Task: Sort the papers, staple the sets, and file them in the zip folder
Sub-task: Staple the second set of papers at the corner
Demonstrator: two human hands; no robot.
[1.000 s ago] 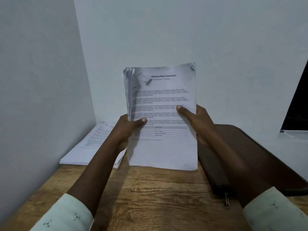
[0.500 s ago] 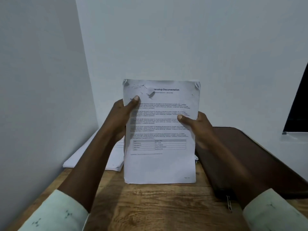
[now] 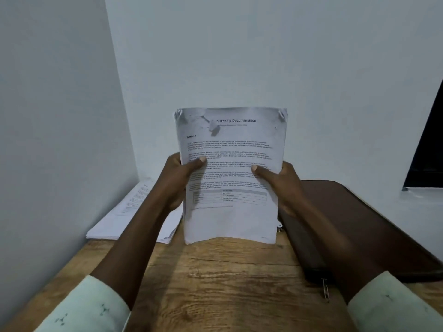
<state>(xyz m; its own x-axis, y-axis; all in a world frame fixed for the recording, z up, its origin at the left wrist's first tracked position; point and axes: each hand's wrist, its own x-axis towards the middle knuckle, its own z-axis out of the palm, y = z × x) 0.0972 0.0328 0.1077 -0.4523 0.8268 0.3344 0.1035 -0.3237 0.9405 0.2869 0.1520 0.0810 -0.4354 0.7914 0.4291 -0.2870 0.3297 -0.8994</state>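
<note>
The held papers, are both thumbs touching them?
Touching. Head view shows left hand and right hand gripping the held papers, thumbs on the front page.

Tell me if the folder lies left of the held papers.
No, the folder lies to the right of the papers.

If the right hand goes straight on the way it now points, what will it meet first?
The right hand grips the paper set, so that would travel with it. Past the papers the line looks free until the white back wall, though depth is hard to judge.
</note>
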